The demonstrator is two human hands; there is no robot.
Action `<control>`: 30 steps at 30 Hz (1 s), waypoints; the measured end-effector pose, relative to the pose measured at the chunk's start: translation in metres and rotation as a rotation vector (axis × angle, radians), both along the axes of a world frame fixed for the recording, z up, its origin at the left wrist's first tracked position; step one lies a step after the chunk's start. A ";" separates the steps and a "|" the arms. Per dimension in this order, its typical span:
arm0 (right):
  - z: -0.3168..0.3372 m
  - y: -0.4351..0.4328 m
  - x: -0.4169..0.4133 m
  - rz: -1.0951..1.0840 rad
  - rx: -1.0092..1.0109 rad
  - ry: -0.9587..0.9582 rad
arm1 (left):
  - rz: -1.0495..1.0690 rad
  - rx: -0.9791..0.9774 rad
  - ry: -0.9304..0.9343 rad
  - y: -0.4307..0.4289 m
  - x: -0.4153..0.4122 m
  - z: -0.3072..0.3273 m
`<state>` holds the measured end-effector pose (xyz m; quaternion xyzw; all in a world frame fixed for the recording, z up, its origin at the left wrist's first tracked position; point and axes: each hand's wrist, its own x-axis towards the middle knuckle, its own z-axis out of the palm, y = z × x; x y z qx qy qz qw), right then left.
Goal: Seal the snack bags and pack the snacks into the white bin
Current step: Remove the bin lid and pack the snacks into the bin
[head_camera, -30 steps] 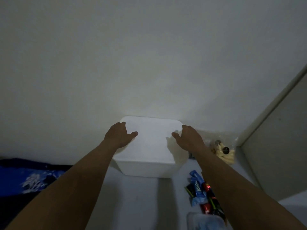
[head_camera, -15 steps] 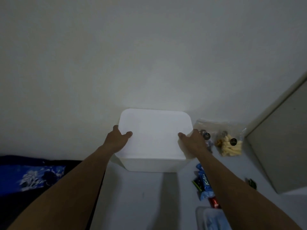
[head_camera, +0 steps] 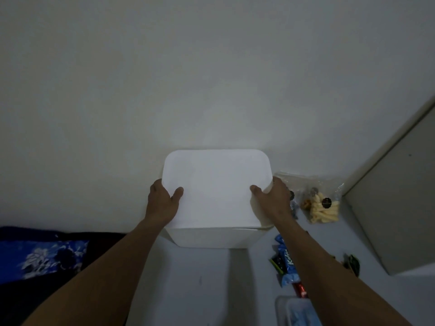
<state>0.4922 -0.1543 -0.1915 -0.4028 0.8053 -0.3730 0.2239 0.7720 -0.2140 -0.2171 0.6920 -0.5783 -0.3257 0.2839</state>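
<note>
The white bin (head_camera: 211,238) stands against the wall with a flat white lid (head_camera: 216,184) on top. My left hand (head_camera: 162,203) grips the lid's left edge, thumb on top. My right hand (head_camera: 273,201) grips the lid's right edge the same way. A clear bag of pale yellow snack sticks (head_camera: 322,208) lies right of the bin. Blue snack packets (head_camera: 286,262) and a red wrapper (head_camera: 300,289) lie on the surface by my right forearm.
A clear plastic container (head_camera: 294,309) sits at the bottom right. A grey cabinet side (head_camera: 395,220) rises on the right, with a dark green wrapper (head_camera: 353,264) beside it. Blue patterned fabric (head_camera: 42,257) lies at the left. A plain wall is behind the bin.
Both hands have slid outward from the lid's top to its left and right edges and now grip them. The view has dropped and shifted, so the bin appears closer.
</note>
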 end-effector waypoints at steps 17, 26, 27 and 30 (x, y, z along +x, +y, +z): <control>0.056 0.045 0.007 0.151 -0.120 -0.109 | 0.039 -0.183 0.130 0.033 0.023 0.072; 0.073 0.118 0.011 0.296 -0.069 -0.164 | 0.023 -0.133 0.233 0.124 0.049 0.077; 0.075 0.129 0.013 0.306 -0.063 -0.168 | 0.021 -0.138 0.250 0.138 0.049 0.078; 0.055 0.161 0.011 0.353 -0.050 -0.179 | 0.019 -0.122 0.279 0.176 0.057 0.066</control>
